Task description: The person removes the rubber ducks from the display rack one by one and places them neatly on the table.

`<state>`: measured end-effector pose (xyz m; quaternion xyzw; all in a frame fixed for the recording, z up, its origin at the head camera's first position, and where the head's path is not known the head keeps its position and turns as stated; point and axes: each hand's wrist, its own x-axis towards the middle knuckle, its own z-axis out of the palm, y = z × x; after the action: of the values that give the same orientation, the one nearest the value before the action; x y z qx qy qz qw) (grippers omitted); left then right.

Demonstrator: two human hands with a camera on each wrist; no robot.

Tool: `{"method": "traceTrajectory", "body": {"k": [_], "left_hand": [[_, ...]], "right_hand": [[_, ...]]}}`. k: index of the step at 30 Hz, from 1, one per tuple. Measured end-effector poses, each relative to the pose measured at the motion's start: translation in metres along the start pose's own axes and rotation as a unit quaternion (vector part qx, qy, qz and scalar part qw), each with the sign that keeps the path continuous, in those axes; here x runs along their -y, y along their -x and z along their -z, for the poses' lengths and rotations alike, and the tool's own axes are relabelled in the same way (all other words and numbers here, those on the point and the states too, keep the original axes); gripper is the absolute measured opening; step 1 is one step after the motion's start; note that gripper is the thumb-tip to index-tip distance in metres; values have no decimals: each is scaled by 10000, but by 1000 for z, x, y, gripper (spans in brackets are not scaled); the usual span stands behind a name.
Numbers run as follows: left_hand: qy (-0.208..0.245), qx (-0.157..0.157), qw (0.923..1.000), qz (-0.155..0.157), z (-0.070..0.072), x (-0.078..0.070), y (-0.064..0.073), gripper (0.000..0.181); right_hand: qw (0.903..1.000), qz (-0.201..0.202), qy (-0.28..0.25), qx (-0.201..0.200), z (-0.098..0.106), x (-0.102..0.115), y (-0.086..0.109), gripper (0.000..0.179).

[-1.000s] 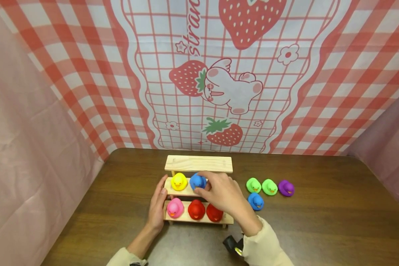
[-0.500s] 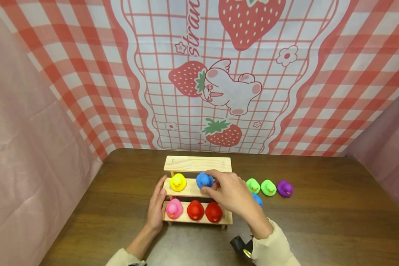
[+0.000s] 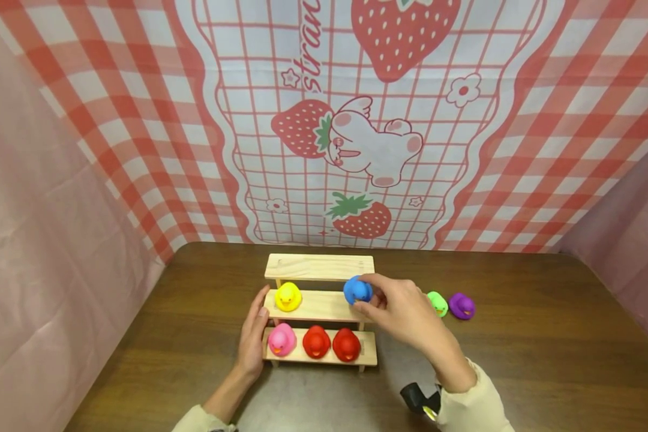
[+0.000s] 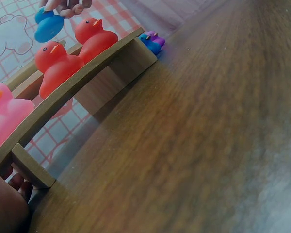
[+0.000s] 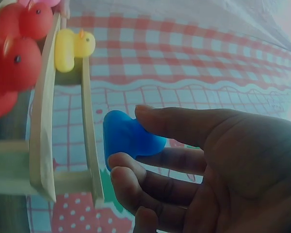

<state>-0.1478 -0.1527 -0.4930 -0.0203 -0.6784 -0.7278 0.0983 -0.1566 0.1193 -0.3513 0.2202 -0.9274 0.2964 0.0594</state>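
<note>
A three-tier wooden rack [image 3: 318, 305] stands on the table. At its left end my left hand [image 3: 253, 339] grips the side, with some fingers behind a leg in the left wrist view. My right hand [image 3: 410, 309] pinches a blue rubber duck [image 3: 357, 290] between thumb and fingers at the right end of the middle tier. In the right wrist view that blue duck [image 5: 128, 136] is held apart from the boards. A yellow duck [image 3: 288, 297] sits at the middle tier's left end. On the lowest tier are a pink duck [image 3: 282, 339] and two red ducks [image 3: 316, 342].
Right of the rack, a green duck [image 3: 438, 303] and a purple duck [image 3: 461, 306] lie on the table, the green one partly behind my right hand. Another blue duck [image 4: 153, 44] shows in the left wrist view. A checked strawberry cloth [image 3: 383, 138] hangs behind the table.
My right hand has carried the blue duck rightward along the middle tier, away from the yellow duck. It now covers one green duck and the other blue duck. My left hand keeps its place.
</note>
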Motion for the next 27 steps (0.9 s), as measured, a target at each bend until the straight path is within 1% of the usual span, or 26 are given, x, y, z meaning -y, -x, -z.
{"method": "traceTrajectory", "body": {"k": [2, 9, 16, 21, 27], "left_hand": [[-7, 10, 10000, 4, 0, 0, 0, 49], [-56, -1, 10000, 67, 1, 0, 0, 49], [-65, -32, 9999, 117, 1, -1, 0, 50], [-103, -11, 9998, 162, 1, 0, 0, 50], [-134, -37, 9999, 80, 1, 0, 0, 49]], "right_hand": [[10000, 44, -7, -38, 3, -5, 3, 30], [9997, -105, 151, -160, 17, -20, 11, 34], [9992, -367, 135, -11, 24, -35, 19, 37], [9979, -535, 376, -33, 31, -46, 25, 35], [9966, -665, 491, -3, 37, -57, 31, 37]]}}
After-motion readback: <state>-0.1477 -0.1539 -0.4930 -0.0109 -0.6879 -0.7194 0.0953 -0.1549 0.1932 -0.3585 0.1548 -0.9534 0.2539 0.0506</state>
